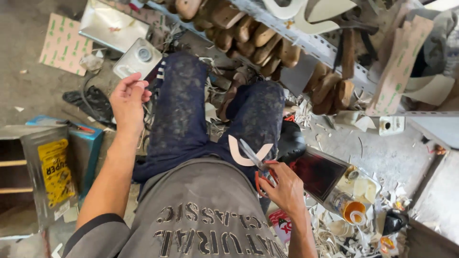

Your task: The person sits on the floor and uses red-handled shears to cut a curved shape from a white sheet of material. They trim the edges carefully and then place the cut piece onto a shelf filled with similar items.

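The red-handled scissors (258,165) are held in the right hand (285,188), fingers closed through the loops, blades pointed up beyond the grip. A pale curved cut-out (237,154) lies against the blades, on the lap. The left hand (126,102) is raised well apart, its fingertips pinched together (whether on something small cannot be told). The unheld cut-out could be nudged off the lap by the blades, and the thigh just under them could be nicked.

Red-handled scissors (260,169) in right fingers (279,184), pale cream cutout (239,152) just beyond fingertips. Dark blue speckled trousers (181,105) beside left fingers (136,88). Grey shirt (201,215), black lettering.
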